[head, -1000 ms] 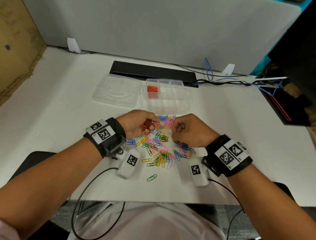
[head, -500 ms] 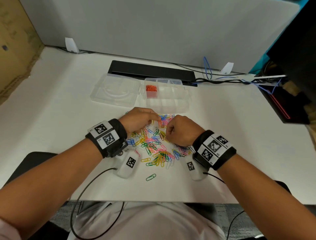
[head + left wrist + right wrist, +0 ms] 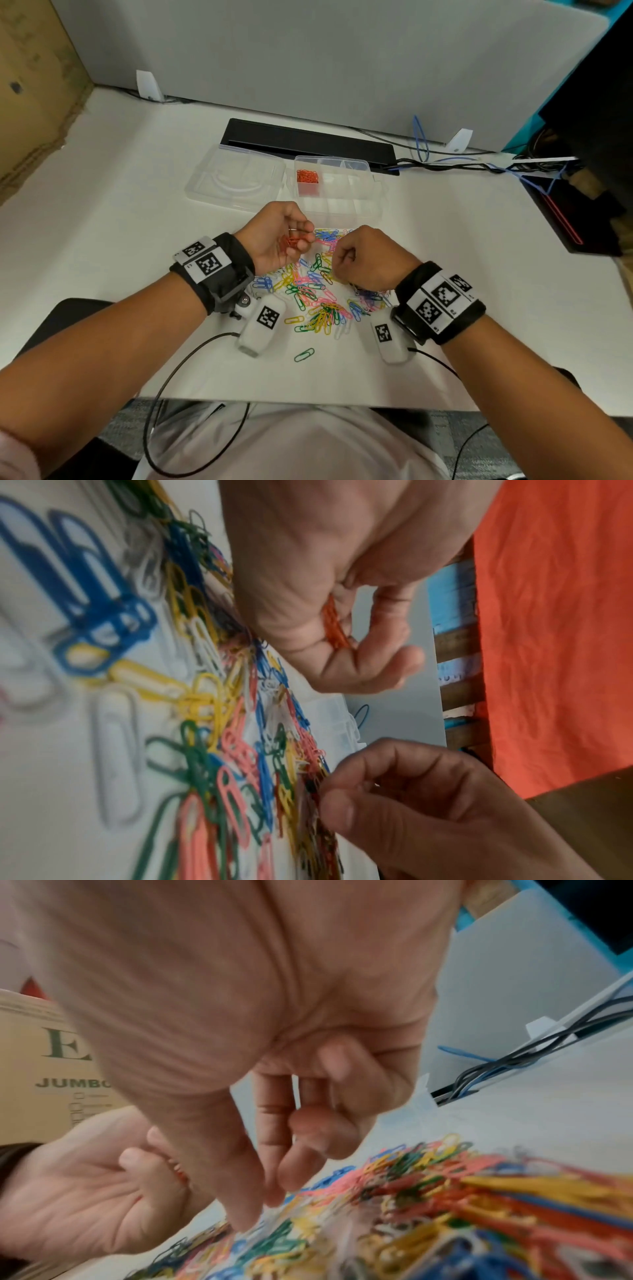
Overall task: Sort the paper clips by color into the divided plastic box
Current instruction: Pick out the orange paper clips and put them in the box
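Note:
A loose pile of paper clips [image 3: 318, 291] in mixed colours lies on the white table in front of the clear divided box [image 3: 342, 205]. The box's back left compartment holds red clips [image 3: 307, 178]. My left hand [image 3: 287, 240] hovers at the pile's far left, its fingers curled round a small bunch of red clips [image 3: 334, 626]. My right hand [image 3: 359, 260] sits just right of it, with thumb and forefinger pinching down at a clip in the pile [image 3: 253, 1221]; that clip's colour is hidden by the fingertips.
The box's clear lid [image 3: 236, 181] lies flat to its left. Behind them run a black bar [image 3: 308, 144] and a tangle of cables [image 3: 445, 164]. A lone green clip [image 3: 304, 355] lies near the table's front edge. A dark object [image 3: 565, 219] sits at the right.
My right hand has shifted left toward the left hand and lowered its fingertips into the pile. The left hand has kept hold of the red clips.

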